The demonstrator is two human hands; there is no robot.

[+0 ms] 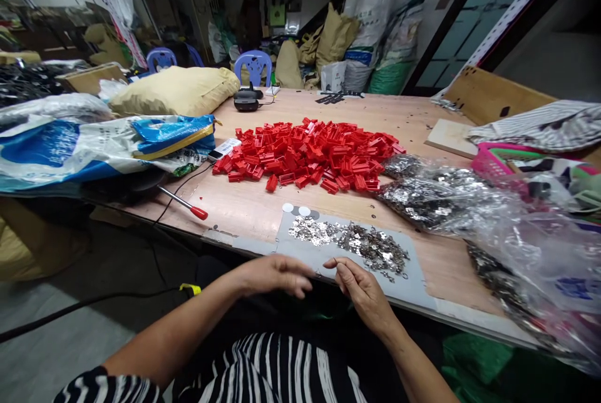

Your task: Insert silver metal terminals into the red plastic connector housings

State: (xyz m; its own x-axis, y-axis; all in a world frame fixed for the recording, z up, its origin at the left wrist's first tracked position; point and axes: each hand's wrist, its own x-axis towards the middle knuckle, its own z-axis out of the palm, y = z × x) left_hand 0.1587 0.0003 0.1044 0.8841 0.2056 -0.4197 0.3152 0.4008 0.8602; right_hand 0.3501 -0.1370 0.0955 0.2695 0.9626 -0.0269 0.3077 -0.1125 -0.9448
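Note:
My left hand (278, 274) hangs at the table's front edge, fingers stretched out and slightly blurred, with nothing visible in it. To its right, my right hand (360, 288) is closed in a pinch, thumb against forefinger; anything between the tips is too small to make out. Just beyond both hands, a grey mat (413, 278) lies on the table. Bright small metal pieces (312, 231) are spread on its left part, and darker small metal parts (375, 248) are heaped beside them. Farther back is a large pile of red plastic pieces (314, 153).
Clear plastic bags of metal parts (441, 196) crowd the right side, near a pink basket (493, 159). At left are a blue-white sack (94, 146), a tan sack (178, 91) and a red-tipped lever (198, 212). A black device (247, 100) stands behind the red pile.

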